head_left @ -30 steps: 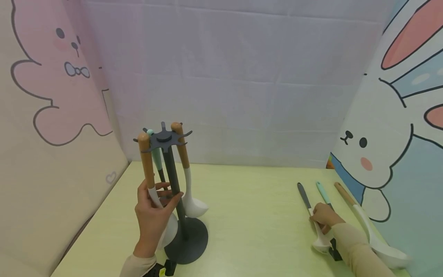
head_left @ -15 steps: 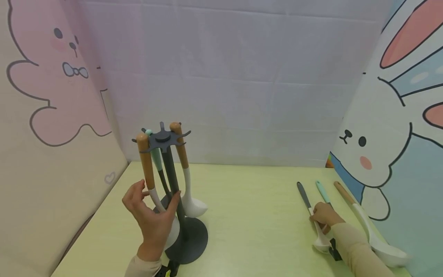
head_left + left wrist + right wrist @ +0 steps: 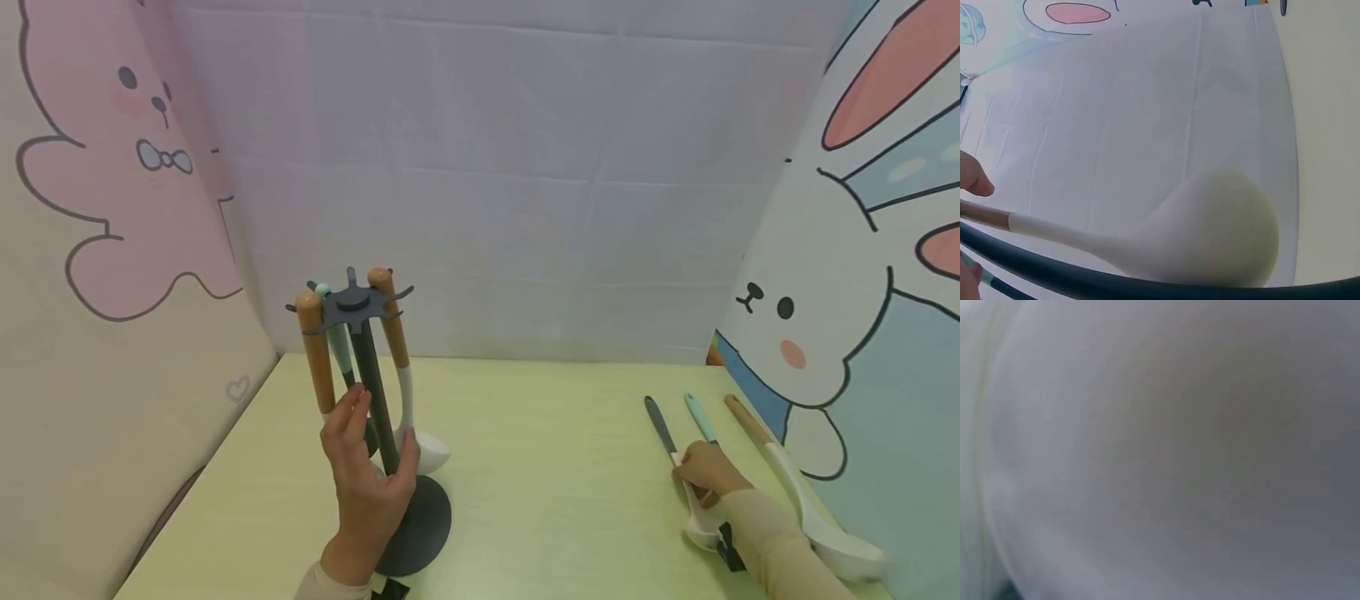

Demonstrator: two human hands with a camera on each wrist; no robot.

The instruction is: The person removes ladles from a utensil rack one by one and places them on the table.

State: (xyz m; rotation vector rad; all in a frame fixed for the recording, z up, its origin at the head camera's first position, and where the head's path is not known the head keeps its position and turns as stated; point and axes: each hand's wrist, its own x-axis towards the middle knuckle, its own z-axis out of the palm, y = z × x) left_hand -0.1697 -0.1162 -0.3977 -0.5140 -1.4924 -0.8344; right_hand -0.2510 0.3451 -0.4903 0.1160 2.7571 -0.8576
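Note:
My left hand is at the dark utensil stand, fingers and thumb spread apart in front of its pole. A wooden-handled white ladle hangs just beyond the thumb; its bowl looms large in the left wrist view. Two more utensils hang at the left: one with a wooden handle, mostly hidden by the hand, and one with a mint handle. At the right, my right hand grips the neck of a small white ladle with a grey handle, lying on the table.
Beside the right hand lie a mint-handled utensil, its lower part behind the hand and arm, and a large wooden-handled white ladle near the table's right edge. Cloth walls with cartoon animals enclose the pale table.
My left hand first drew back left from around the hanging utensils and pole, then shifted right to the front of the stand. The right hand has stayed on the small ladle, which moved barely.

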